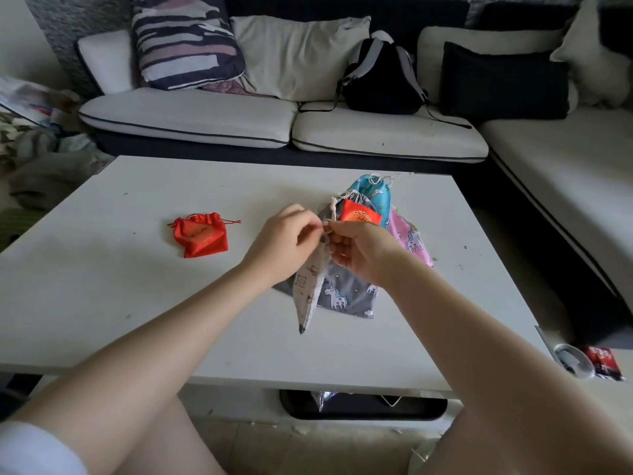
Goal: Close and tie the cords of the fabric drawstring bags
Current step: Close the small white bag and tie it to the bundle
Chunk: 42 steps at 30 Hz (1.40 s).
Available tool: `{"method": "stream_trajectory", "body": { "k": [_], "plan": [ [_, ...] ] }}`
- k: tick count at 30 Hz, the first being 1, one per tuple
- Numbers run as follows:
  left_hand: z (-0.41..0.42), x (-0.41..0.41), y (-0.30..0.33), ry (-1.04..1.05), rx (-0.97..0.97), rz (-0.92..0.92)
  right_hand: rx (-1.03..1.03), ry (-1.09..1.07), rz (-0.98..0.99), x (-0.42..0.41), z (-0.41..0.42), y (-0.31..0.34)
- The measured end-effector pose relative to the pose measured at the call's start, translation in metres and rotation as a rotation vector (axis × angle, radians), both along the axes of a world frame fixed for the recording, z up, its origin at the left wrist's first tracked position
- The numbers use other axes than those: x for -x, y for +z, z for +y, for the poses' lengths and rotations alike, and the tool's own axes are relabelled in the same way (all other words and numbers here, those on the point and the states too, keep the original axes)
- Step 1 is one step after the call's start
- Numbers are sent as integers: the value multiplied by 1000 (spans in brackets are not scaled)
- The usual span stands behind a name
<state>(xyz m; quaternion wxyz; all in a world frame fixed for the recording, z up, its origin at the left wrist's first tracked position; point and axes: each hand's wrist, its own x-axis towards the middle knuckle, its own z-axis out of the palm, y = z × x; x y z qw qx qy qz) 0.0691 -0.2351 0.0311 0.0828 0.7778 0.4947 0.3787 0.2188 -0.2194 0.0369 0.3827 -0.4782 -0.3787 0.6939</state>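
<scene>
Nearest to the near edge of the white table (102, 303), a white printed bag (310, 289) hangs from both hands, its lower tip just above the table top; the left hand (284, 241) pinches the cord (333, 209) at the gathered mouth with thumb and forefinger; the right hand (363, 252) is closed around the neck of the same bag, and its fingertips meet those of the left hand. Under the hands a grey unicorn bag (346, 293) lies flat near the middle of the table; behind it, toward the far edge, lie a small red bag (359, 212), a pink bag (412, 241) and a blue bag (376, 192), overlapping each other. Well apart, toward the left edge, a red drawstring bag (200, 234) lies closed, its cords spread to both sides. Beyond the far edge stands a sofa (191, 114) with a black backpack (380, 80) on it.
</scene>
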Motion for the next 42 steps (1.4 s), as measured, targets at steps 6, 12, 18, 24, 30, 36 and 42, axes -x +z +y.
{"method": "stream_trajectory", "body": {
  "k": [6,12,18,24,30,36,42],
  "plan": [
    [-1,-1,-4,91,73,-55,16,37,-10,5,-3,1],
    [1,0,-6,52,39,190,25,45,-55,-1,-4,-1],
    [4,4,-14,263,163,606,-91,-54,-242,-1,-2,-8],
    [14,3,-11,269,380,437,-183,-16,-231,1,0,-16],
    [15,2,1,190,575,322,-68,7,-249,-9,16,-29],
    [29,-7,-8,37,758,-107,84,-113,-176,-12,30,-32],
    [47,-8,-50,-26,887,-156,-162,-111,-586,-17,50,-46]
  ]
}}
